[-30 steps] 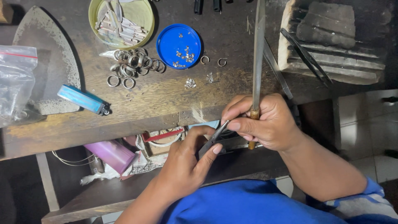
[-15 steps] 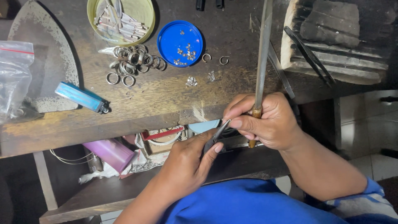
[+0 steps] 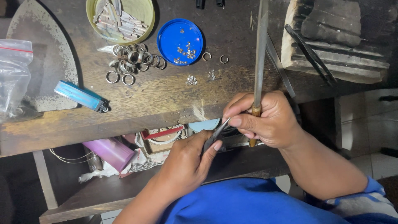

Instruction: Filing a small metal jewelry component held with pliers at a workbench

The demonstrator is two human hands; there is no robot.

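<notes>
My right hand [image 3: 265, 120] grips a long metal file [image 3: 261, 49] by its wooden handle, the blade pointing away over the wooden bench [image 3: 157, 95]. My left hand [image 3: 188, 159] holds small dark pliers [image 3: 215, 135] just below the bench's front edge. The plier tips reach up to my right thumb and forefinger; whatever they pinch is too small to make out.
On the bench lie a pile of silver rings [image 3: 132, 60], a blue lid [image 3: 180, 41] with tiny pieces, a yellow-green bowl [image 3: 143, 18] of metal strips, a blue lighter [image 3: 81, 95], a plastic bag [image 3: 14, 79], tweezers [image 3: 311, 54] on a charred block [image 3: 336, 37]. A cluttered shelf with a purple container [image 3: 110, 151] sits below.
Both hands stay together at the bench edge. The file has tilted slightly and the view has shifted a little; nothing was picked up or let go.
</notes>
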